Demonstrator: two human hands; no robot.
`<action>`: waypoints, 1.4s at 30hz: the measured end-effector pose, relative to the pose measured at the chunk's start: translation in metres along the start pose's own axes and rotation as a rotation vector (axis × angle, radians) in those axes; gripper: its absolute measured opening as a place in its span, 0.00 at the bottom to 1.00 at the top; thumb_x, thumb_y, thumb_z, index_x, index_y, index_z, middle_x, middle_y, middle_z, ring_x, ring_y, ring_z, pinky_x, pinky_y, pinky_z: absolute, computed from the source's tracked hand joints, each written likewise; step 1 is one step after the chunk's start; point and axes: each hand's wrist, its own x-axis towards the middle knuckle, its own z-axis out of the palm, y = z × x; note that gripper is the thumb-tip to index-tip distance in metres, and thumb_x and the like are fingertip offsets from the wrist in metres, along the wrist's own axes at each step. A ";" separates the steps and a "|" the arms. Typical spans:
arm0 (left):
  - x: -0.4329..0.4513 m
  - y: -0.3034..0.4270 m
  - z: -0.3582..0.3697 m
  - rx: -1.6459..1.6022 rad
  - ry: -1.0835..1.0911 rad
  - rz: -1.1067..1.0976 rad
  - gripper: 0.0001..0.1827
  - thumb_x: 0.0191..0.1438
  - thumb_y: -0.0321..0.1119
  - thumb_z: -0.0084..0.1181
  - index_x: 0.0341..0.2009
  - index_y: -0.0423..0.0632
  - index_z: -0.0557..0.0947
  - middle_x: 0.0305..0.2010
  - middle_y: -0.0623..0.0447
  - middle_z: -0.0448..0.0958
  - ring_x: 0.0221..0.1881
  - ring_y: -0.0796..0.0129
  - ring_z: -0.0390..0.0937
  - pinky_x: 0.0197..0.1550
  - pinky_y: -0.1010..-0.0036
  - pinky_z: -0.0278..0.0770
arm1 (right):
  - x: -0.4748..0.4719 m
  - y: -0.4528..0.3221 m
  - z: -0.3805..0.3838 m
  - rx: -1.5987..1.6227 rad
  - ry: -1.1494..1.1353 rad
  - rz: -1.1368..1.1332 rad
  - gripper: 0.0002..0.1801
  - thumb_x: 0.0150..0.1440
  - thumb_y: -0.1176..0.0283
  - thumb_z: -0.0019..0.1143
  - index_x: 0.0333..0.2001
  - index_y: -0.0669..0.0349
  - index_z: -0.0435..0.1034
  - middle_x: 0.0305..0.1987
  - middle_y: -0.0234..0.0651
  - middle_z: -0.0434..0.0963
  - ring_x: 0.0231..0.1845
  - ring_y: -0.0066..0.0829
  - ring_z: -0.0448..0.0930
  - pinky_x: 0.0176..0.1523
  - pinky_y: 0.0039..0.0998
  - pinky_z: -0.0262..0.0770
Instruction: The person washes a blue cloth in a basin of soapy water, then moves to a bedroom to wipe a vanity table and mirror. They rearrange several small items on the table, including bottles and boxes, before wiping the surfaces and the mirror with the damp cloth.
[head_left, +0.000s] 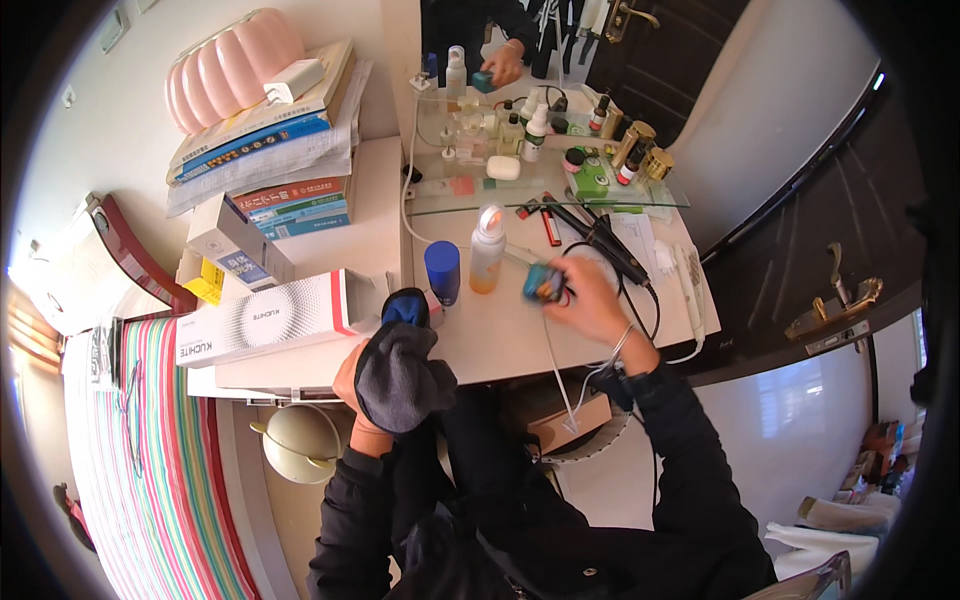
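My left hand (362, 401) grips a grey plush cloth (401, 375) with black edging and a blue patch near its top, at the table's front edge. Over the white tabletop (487, 352), my right hand (592, 304) holds a small teal object (541, 283) with multicoloured patches, blurred by motion. A clear bottle (487, 251) with orange liquid and a white ring-shaped top stands just left of it. Between that bottle and the cloth is a blue-capped cylinder (442, 270). The palm side of my left hand is hidden by the cloth.
Cosmetics crowd a glass shelf (450, 196) below the mirror (480, 37). A black corded styling iron (600, 236) lies behind my right hand. Leftward are a long white box (262, 319) and stacked books (296, 199). A bin (622, 431) stands under the table.
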 end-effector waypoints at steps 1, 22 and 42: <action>-0.002 0.000 0.000 -0.035 -0.010 -0.040 0.05 0.52 0.31 0.56 0.31 0.49 0.84 0.31 0.52 0.81 0.28 0.57 0.79 0.31 0.68 0.76 | -0.011 -0.008 0.014 0.125 -0.125 0.106 0.34 0.42 0.67 0.73 0.54 0.57 0.68 0.48 0.43 0.73 0.50 0.49 0.73 0.55 0.43 0.70; -0.038 -0.033 0.016 0.081 -0.012 -0.033 0.16 0.31 0.36 0.67 0.31 0.56 0.85 0.29 0.57 0.80 0.26 0.61 0.77 0.27 0.70 0.74 | 0.133 0.046 -0.019 0.114 0.284 0.027 0.25 0.55 0.69 0.69 0.55 0.61 0.71 0.53 0.39 0.77 0.44 0.28 0.79 0.49 0.31 0.77; -0.042 -0.037 0.012 0.110 0.045 -0.092 0.13 0.38 0.42 0.66 0.33 0.58 0.87 0.21 0.55 0.71 0.20 0.59 0.72 0.23 0.68 0.69 | 0.242 0.079 0.009 -0.047 0.236 0.162 0.30 0.43 0.49 0.76 0.45 0.54 0.77 0.49 0.42 0.76 0.50 0.43 0.79 0.54 0.38 0.74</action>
